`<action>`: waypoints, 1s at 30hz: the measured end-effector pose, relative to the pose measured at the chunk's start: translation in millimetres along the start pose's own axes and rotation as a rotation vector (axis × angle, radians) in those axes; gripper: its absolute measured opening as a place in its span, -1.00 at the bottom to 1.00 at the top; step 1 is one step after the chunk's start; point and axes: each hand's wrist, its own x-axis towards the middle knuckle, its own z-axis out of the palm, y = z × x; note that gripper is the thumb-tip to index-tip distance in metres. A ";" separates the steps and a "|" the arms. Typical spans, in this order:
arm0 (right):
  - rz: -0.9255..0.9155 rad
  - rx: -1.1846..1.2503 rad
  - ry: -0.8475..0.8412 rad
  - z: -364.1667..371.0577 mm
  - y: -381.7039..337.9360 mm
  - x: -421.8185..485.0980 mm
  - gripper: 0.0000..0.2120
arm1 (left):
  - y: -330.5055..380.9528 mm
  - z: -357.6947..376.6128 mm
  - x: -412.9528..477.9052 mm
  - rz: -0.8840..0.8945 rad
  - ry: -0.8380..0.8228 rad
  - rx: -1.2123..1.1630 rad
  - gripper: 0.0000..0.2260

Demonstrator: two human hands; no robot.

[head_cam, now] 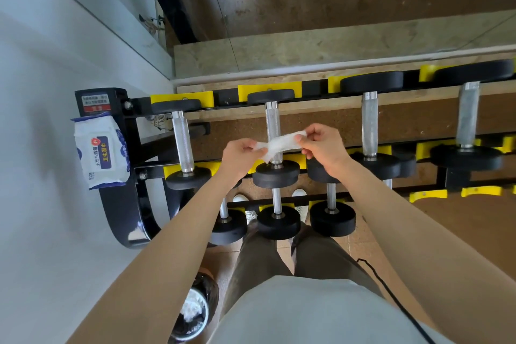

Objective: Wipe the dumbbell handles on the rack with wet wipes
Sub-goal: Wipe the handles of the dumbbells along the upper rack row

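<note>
A white wet wipe [280, 144] is stretched between my two hands above the rack. My left hand [242, 154] pinches its left end and my right hand [321, 145] pinches its right end. The wipe hangs just over the knurled steel handle of the second dumbbell [272, 119] on the top tier, hiding part of it. To the left lies the first dumbbell's handle [182, 145]; two bigger dumbbells' handles [369, 126] [467, 117] lie to the right. The pack of wet wipes [100, 149] sits on the rack's left end.
The black rack with yellow cradles [268, 91] has a lower tier holding several smaller dumbbells [277, 221]. A bin with a black liner and used wipes [192, 311] stands at my lower left. A white wall runs along the left, a mirror behind.
</note>
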 end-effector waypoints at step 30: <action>-0.042 -0.464 0.287 -7.5 -4.3 -5.8 -0.92 | 10.3 -4.2 -4.4 0.188 -0.004 0.218 -0.84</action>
